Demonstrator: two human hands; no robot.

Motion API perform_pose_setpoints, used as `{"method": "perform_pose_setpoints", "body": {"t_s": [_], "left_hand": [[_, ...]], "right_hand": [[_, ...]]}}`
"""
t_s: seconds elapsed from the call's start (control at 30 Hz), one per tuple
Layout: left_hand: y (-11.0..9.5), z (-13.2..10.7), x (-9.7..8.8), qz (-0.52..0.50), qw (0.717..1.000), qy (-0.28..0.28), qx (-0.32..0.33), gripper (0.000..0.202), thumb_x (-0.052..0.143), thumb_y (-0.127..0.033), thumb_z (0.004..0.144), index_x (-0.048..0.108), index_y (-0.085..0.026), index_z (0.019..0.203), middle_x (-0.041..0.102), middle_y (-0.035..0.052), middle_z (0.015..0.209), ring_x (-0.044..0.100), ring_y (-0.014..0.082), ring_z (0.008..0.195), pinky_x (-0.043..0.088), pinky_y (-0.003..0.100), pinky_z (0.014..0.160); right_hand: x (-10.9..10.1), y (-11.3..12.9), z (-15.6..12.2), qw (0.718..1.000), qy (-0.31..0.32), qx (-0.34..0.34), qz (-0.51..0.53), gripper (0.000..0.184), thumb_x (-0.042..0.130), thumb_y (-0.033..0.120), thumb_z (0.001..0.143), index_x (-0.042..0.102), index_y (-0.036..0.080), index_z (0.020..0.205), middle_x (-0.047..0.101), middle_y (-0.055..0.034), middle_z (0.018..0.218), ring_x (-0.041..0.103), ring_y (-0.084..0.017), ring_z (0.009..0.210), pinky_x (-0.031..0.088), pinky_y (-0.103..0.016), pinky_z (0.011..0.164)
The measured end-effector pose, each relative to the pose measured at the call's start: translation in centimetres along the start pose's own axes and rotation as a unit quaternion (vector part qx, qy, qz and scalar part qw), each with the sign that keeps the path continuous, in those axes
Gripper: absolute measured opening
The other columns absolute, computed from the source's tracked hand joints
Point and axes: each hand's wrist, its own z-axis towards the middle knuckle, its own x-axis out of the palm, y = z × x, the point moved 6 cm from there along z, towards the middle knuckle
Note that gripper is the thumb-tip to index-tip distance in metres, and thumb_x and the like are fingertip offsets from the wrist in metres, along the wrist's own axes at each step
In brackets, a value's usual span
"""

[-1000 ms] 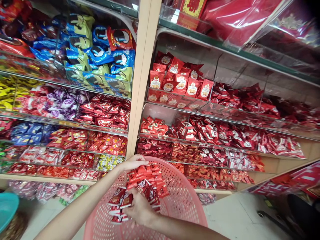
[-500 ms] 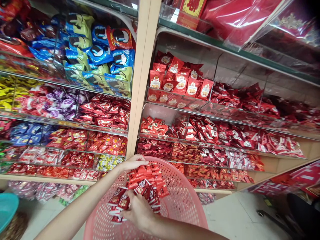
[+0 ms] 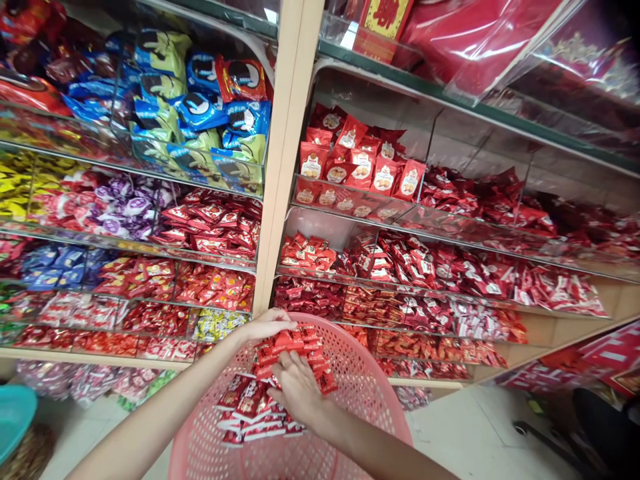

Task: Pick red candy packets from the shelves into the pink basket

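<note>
A pink perforated plastic basket [image 3: 370,373] stands in front of me with small red candy packets [image 3: 265,405] in it. The nearer packets are dark red with white ends; brighter red packets [image 3: 315,333] lie in rows toward the far side. My left hand [image 3: 267,325] is closed over the far left rim, its fingertips partly hidden. Over the packets, my right hand [image 3: 300,390] has its fingers bent down among the bright red ones, with the thumb on the near left side. What lies under the palm is hidden.
Shelves with clear-fronted bins rise ahead, full of wrapped sweets: blue and green packs [image 3: 200,110], purple sweets [image 3: 125,207], red cookie packs [image 3: 363,163]. A wooden post [image 3: 285,133] divides them. A teal basin [image 3: 15,417] is at lower left, a black chair [image 3: 595,427] at lower right.
My right hand has moved up and slightly right, from the dark red packets to the brighter red ones. More dark packets now show below it. My left hand has stayed at the rim.
</note>
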Motion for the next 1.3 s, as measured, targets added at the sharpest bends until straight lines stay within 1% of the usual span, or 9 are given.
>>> {"method": "perform_pose_setpoints", "body": {"t_s": [0.13,0.3,0.5,0.6,0.73,0.83,0.97,1.13,1.3], "left_hand": [[0.2,0.1,0.0,-0.008,1.0,0.001,0.003,0.041,0.058,-0.054,0.069,0.062,-0.014,0.074,0.059,-0.0008,0.073,0.05,0.0127,0.067,0.038,0.022,0.064],[0.2,0.1,0.0,-0.004,1.0,-0.002,0.002,0.041,0.059,-0.054,0.068,0.063,-0.014,0.074,0.06,-0.0011,0.074,0.052,0.0132,0.069,0.039,0.023,0.067],[0.1,-0.1,0.0,-0.007,1.0,-0.005,-0.003,0.042,0.057,-0.055,0.07,0.063,-0.014,0.077,0.06,-0.0003,0.075,0.052,0.0141,0.071,0.039,0.023,0.067],[0.2,-0.1,0.0,-0.006,1.0,-0.009,-0.004,0.041,0.058,-0.055,0.07,0.063,-0.014,0.076,0.06,-0.0003,0.076,0.052,0.0139,0.071,0.039,0.023,0.067],[0.2,-0.1,0.0,-0.008,1.0,-0.012,-0.005,0.04,0.058,-0.053,0.07,0.063,-0.014,0.076,0.06,-0.0006,0.075,0.052,0.0135,0.07,0.039,0.023,0.067],[0.0,-0.1,0.1,-0.012,1.0,-0.011,-0.003,0.04,0.058,-0.053,0.07,0.063,-0.014,0.075,0.06,-0.0007,0.075,0.052,0.0132,0.07,0.039,0.022,0.066],[0.0,-0.1,0.1,-0.014,1.0,-0.013,-0.017,0.04,0.059,-0.054,0.069,0.062,-0.014,0.073,0.059,-0.0019,0.069,0.051,0.0127,0.066,0.038,0.022,0.063],[-0.2,-0.1,-0.1,0.0,1.0,-0.012,-0.008,0.039,0.059,-0.053,0.069,0.062,-0.014,0.072,0.059,-0.0017,0.071,0.051,0.0133,0.069,0.038,0.022,0.066],[-0.8,-0.3,-0.4,0.0,1.0,-0.022,-0.003,0.038,0.059,-0.052,0.07,0.062,-0.014,0.073,0.059,-0.001,0.073,0.052,0.0144,0.073,0.039,0.023,0.069]], "right_hand": [[0.0,0.1,-0.2,1.0,0.008,-0.007,-0.012,0.026,0.053,0.03,0.082,0.06,0.017,0.103,0.056,-0.0102,0.111,0.048,-0.027,0.109,0.04,-0.042,0.093],[-0.3,0.0,-1.0,0.997,0.017,-0.043,-0.061,0.025,0.041,0.016,0.085,0.059,0.016,0.102,0.058,-0.0105,0.104,0.054,-0.025,0.101,0.049,-0.036,0.079],[0.4,-0.4,-3.2,0.972,-0.028,-0.192,-0.13,0.016,0.048,0.012,0.082,0.055,0.014,0.095,0.057,-0.0072,0.099,0.054,-0.021,0.094,0.052,-0.028,0.069],[0.7,-0.6,-4.0,0.962,-0.039,-0.231,-0.137,0.014,0.048,0.011,0.082,0.053,0.015,0.094,0.055,-0.0061,0.099,0.052,-0.019,0.094,0.051,-0.026,0.07],[0.9,-0.8,-4.0,0.962,-0.046,-0.228,-0.14,0.012,0.048,0.012,0.082,0.052,0.016,0.092,0.055,-0.0053,0.099,0.052,-0.018,0.093,0.05,-0.026,0.068],[1.0,-0.7,-3.5,0.964,-0.059,-0.218,-0.138,0.009,0.048,0.014,0.083,0.053,0.017,0.09,0.056,-0.004,0.097,0.053,-0.018,0.091,0.05,-0.027,0.073],[0.7,-0.4,-3.3,0.965,-0.07,-0.217,-0.127,0.01,0.049,0.026,0.085,0.055,0.018,0.088,0.057,-0.0024,0.092,0.054,-0.017,0.089,0.048,-0.028,0.08],[-1.3,-0.2,-3.1,0.966,-0.102,-0.216,-0.101,0.031,0.051,0.048,0.082,0.057,0.018,0.086,0.059,-0.0028,0.089,0.056,-0.018,0.087,0.049,-0.03,0.077],[-6.2,-1.5,-2.0,0.965,-0.198,-0.168,-0.036,0.029,0.043,0.042,0.088,0.059,0.018,0.088,0.062,-0.0049,0.089,0.057,-0.018,0.087,0.048,-0.031,0.078]]}}
